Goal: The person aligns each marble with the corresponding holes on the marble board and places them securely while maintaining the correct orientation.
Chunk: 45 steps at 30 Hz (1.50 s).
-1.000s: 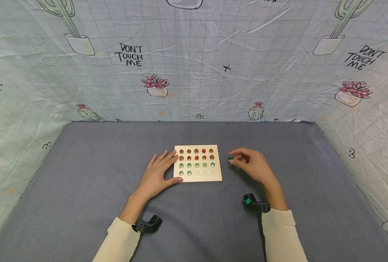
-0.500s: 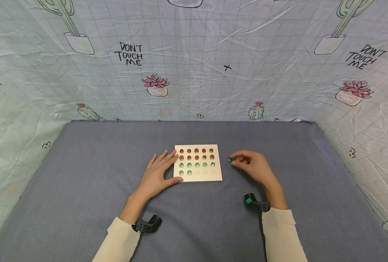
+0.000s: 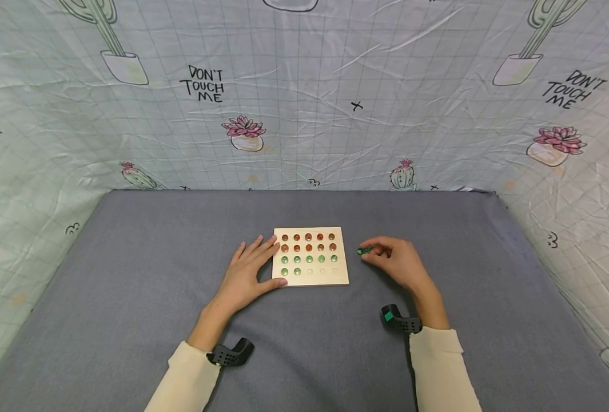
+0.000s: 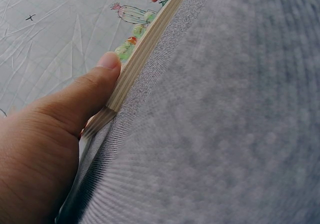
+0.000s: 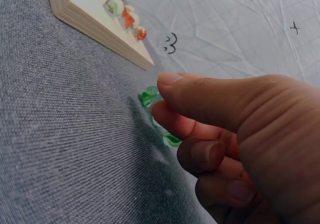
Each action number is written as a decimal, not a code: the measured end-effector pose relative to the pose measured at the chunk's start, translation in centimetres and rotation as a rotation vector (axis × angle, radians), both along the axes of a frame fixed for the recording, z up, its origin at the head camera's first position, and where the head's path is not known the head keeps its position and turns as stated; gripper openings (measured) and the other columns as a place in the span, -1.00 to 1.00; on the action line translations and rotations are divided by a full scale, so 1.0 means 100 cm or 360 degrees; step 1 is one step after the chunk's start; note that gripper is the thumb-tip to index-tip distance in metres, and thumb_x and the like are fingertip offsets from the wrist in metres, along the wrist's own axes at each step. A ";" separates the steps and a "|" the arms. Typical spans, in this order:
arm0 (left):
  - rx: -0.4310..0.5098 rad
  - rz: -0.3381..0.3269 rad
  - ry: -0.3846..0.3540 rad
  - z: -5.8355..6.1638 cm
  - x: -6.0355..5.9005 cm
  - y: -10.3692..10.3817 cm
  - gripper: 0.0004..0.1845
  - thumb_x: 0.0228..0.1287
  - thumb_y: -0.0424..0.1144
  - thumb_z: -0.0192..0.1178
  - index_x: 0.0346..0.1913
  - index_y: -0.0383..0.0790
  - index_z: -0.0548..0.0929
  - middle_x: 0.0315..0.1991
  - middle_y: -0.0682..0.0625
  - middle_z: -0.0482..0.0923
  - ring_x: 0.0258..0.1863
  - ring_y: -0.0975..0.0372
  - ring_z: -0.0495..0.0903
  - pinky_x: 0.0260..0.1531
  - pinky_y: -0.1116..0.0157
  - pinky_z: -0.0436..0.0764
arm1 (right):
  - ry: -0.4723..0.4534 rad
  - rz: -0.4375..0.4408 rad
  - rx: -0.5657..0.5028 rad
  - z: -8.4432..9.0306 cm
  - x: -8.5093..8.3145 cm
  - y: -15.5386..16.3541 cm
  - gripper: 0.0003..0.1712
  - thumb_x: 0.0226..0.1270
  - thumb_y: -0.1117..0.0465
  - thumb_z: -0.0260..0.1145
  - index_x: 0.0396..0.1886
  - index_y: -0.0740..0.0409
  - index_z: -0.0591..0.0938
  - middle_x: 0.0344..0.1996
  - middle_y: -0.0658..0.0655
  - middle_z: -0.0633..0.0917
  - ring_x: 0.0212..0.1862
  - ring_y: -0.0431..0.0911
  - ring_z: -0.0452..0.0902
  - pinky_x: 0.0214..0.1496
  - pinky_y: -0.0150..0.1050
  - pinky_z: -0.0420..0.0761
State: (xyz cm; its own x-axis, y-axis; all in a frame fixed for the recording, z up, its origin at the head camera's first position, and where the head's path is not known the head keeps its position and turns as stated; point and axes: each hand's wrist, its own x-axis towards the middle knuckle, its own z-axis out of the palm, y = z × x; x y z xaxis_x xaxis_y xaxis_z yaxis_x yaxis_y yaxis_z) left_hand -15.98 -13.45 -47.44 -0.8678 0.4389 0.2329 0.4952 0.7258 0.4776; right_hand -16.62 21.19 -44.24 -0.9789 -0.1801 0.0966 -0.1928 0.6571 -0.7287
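Note:
A pale wooden marble board (image 3: 342, 278) lies on the grey cloth, with orange-red marbles (image 3: 308, 237) in its two far rows. Green marbles (image 3: 309, 259) fill the third row; two more sit at the left of the near row, beside three bare hollows. My left hand (image 3: 245, 281) rests along the board's left edge, fingers spread and thumb on the near left corner. Right of the board, my right hand (image 3: 394, 258) has thumb and fingers curled round loose green marbles (image 5: 171, 139), low over the cloth. One green marble (image 5: 149, 96) shows just past the fingertips; the fingers partly hide the others.
Grey cloth (image 3: 155, 274) covers the table around the board. A pale fabric backdrop (image 3: 304, 103) with cactus drawings rises at the back and both sides. Each wrist wears a black camera mount (image 3: 232, 351).
The right hand has shifted slightly at the loose green marbles, and more of them shows between its fingertips. The left hand and the board have stayed put.

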 end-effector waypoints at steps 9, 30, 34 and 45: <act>0.0006 -0.0004 0.0001 0.000 0.000 0.000 -0.13 0.10 0.19 0.32 0.43 -0.12 0.32 0.44 0.01 0.17 0.44 0.04 0.04 0.42 -0.02 -0.17 | -0.0051 0.0028 0.0017 0.000 0.000 -0.003 -0.74 0.19 0.20 0.44 -0.10 0.08 0.72 -0.51 -0.05 0.68 -0.57 -0.14 0.48 -0.52 -0.27 0.46; -0.0015 0.0004 -0.0017 0.001 0.000 0.000 -0.12 0.11 0.19 0.31 0.43 -0.12 0.30 0.45 0.02 0.16 0.45 0.05 0.03 0.42 -0.01 -0.18 | -0.0110 -0.0024 0.0036 -0.001 -0.001 -0.005 -0.73 0.18 0.22 0.44 -0.10 0.10 0.72 -0.54 -0.04 0.67 -0.57 -0.13 0.48 -0.49 -0.24 0.44; -0.0014 0.0003 -0.0025 0.001 0.000 0.000 -0.12 0.11 0.19 0.31 0.44 -0.11 0.30 0.45 0.02 0.16 0.45 0.06 0.03 0.42 -0.01 -0.19 | -0.0113 -0.0026 0.0037 -0.001 -0.001 -0.005 -0.74 0.18 0.22 0.45 -0.12 0.11 0.72 -0.54 -0.03 0.67 -0.56 -0.13 0.49 -0.48 -0.23 0.45; -0.0007 0.0000 -0.0017 0.002 0.000 -0.001 -0.13 0.11 0.19 0.31 0.43 -0.12 0.31 0.44 0.01 0.17 0.44 0.04 0.04 0.42 -0.02 -0.17 | -0.0166 -0.0027 0.0007 0.001 0.000 -0.005 -0.78 0.18 0.23 0.44 -0.15 0.12 0.73 -0.53 -0.02 0.67 -0.58 -0.12 0.49 -0.56 -0.26 0.49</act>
